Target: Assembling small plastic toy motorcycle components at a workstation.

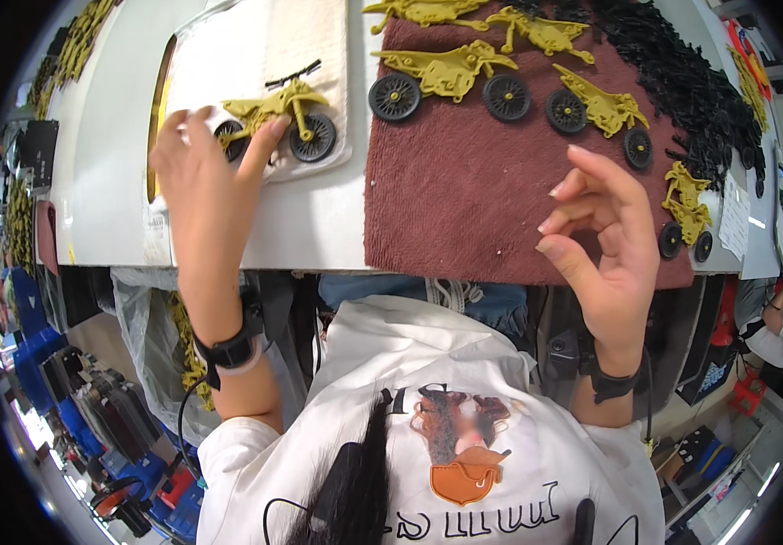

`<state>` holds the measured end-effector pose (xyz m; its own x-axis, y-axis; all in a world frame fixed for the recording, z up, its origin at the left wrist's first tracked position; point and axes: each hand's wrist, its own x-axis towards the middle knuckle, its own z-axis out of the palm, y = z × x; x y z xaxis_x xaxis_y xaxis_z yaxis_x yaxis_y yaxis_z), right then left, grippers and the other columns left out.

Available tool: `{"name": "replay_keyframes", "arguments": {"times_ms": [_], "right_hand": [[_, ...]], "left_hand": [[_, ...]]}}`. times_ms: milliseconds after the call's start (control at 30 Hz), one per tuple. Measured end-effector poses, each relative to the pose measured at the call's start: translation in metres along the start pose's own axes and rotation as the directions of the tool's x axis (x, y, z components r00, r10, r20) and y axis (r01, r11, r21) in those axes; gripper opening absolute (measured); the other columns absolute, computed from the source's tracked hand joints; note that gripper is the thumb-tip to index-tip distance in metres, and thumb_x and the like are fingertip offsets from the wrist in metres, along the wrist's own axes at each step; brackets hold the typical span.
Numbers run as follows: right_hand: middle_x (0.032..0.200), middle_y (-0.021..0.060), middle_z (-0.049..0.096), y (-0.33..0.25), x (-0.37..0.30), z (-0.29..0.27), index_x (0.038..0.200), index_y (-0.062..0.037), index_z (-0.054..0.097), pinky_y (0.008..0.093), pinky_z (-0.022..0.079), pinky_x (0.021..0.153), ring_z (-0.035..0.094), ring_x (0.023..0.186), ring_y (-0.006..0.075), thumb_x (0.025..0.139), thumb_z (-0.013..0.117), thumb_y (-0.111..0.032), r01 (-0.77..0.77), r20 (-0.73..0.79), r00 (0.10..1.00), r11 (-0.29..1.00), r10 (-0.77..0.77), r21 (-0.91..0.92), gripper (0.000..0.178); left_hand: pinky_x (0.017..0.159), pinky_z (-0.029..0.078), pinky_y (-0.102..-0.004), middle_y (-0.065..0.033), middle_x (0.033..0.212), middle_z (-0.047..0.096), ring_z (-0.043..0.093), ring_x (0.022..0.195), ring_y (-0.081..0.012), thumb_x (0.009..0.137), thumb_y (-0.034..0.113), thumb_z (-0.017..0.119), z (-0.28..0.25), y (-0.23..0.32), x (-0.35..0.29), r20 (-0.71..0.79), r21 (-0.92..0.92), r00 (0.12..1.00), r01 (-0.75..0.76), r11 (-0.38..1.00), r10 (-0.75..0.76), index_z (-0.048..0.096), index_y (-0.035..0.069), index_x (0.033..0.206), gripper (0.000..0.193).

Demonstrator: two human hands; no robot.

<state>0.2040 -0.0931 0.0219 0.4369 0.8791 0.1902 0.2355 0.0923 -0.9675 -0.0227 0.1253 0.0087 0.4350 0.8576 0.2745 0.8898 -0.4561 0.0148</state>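
Note:
My left hand (pixel 212 182) is over a toy motorcycle (pixel 282 113) with a yellow-green frame, black handlebar and black spoked wheels. Thumb and fingers are apart, with the rear wheel showing between them; the thumb overlaps the frame, though contact is hard to judge. Under the motorcycle lies a white cloth pad (pixel 219 54). My right hand (pixel 605 245) hovers above the near right part of a maroon towel (pixel 464 200), fingers curled and thumb tip apart from them, with nothing visible between. Nearest beyond it is a wheeled yellow-green frame (pixel 605 107).
More wheeled yellow-green frames lie on the towel, such as one at the back (pixel 446 68) and one at the right (pixel 687 204). A heap of small black parts (pixel 682 82) covers the far right. A paper slip (pixel 735 218) lies at the right edge. Another person (pixel 782 318) sits at right.

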Motion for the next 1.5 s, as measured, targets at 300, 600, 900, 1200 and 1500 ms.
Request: {"name": "replay_keyframes", "arguments": {"times_ms": [300,600,900,1200,1500], "right_hand": [[0.102,0.0125,0.059,-0.030,0.017,-0.058,0.103,-0.0011,0.062,0.0333,0.046,0.082,0.059,0.092,0.0292,0.072,0.068,-0.002,0.098,0.119,0.992,0.792,-0.032,-0.603,0.032],[0.112,0.0114,0.056,-0.026,-0.013,-0.144,0.111,-0.0056,0.060,0.0380,0.042,0.092,0.053,0.104,0.0319,0.069,0.070,-0.003,-0.165,-0.069,0.977,0.514,0.201,-0.842,0.043],[0.117,0.0092,0.053,-0.015,-0.023,-0.146,0.115,-0.0075,0.058,0.0395,0.042,0.094,0.049,0.110,0.0304,0.067,0.071,0.001,-0.237,-0.175,0.969,0.461,0.174,-0.855,0.050],[0.107,0.0113,0.059,-0.032,-0.014,-0.174,0.110,-0.0046,0.059,0.0359,0.042,0.092,0.055,0.104,0.0315,0.076,0.067,-0.012,-0.055,-0.044,0.999,0.577,0.033,-0.815,0.036],[0.092,0.0071,0.063,-0.017,0.027,-0.198,0.104,-0.0038,0.063,0.0323,0.046,0.073,0.060,0.083,0.0213,0.083,0.063,-0.011,0.039,0.032,0.999,0.575,-0.022,-0.817,0.022]], "left_hand": [[0.083,0.047,-0.0339,-0.0105,0.107,0.064,0.061,0.096,-0.0242,0.089,0.021,0.062,-0.045,0.081,0.074,0.092,-0.502,0.632,-0.638,0.584,0.769,0.061,0.003,0.110,0.028],[0.077,0.049,-0.0330,-0.0083,0.098,0.066,0.063,0.084,-0.0209,0.092,0.019,0.059,-0.039,0.146,0.147,0.222,-0.617,0.453,-0.621,0.484,0.864,0.062,0.003,0.107,0.022],[0.073,0.050,-0.0315,-0.0087,0.088,0.067,0.064,0.080,-0.0201,0.091,0.018,0.058,-0.002,0.257,0.141,-0.014,-0.652,0.341,-0.716,0.250,0.940,0.064,0.005,0.104,0.019],[0.072,0.049,-0.0392,-0.0085,0.079,0.062,0.061,0.080,-0.0266,0.081,0.017,0.069,0.036,0.331,0.120,-0.208,-0.485,0.284,-0.861,0.154,0.936,0.062,0.007,0.094,0.017],[0.074,0.051,-0.0337,-0.0072,0.090,0.067,0.064,0.084,-0.0217,0.082,0.016,0.068,0.020,0.305,0.119,-0.093,-0.688,0.313,-0.707,0.167,0.945,0.065,0.006,0.100,0.021]]}}
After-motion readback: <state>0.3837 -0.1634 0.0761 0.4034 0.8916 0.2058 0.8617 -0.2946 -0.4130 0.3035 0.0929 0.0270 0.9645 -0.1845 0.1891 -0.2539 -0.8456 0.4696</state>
